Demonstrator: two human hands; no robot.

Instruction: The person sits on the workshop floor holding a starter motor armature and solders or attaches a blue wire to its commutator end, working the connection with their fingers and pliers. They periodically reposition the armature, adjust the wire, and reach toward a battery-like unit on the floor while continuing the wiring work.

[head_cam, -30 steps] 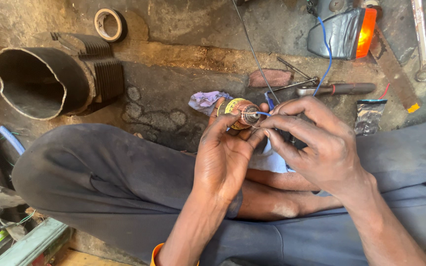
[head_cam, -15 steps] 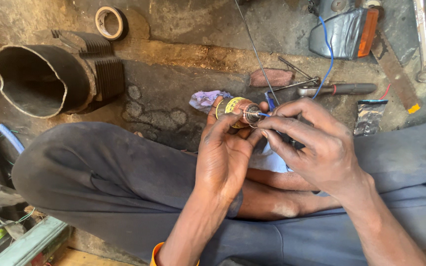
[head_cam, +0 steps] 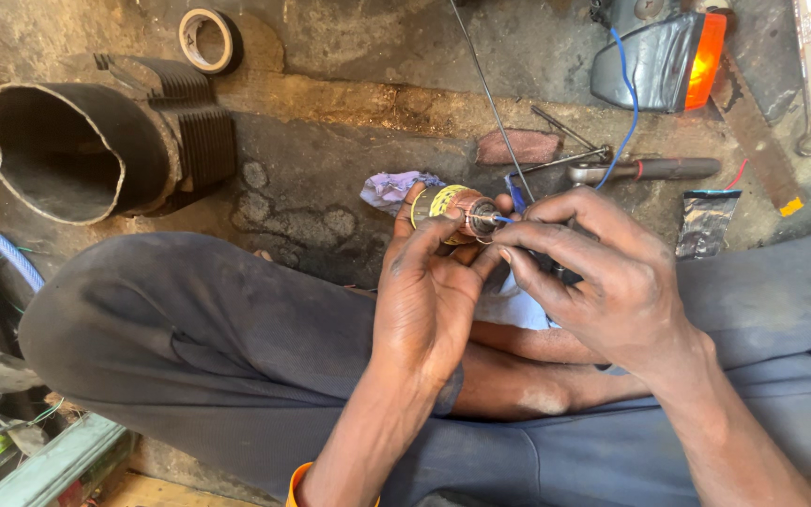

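Left hand — fingers wrapped around a small motor armature, copper-wound with a yellow band, held over the lap at centre frame. Right hand — thumb and forefinger pressed together on a thin wire at the armature's end; a dark tool sits under the palm, its kind unclear. Blue wire runs from the hands toward 1 o'clock, up to the grey lamp housing with orange lens. Finned engine cylinder at 10 o'clock. Tape roll at 11 o'clock. Screwdriver just beyond the right hand. Purple rag beside the armature at its 9 o'clock.
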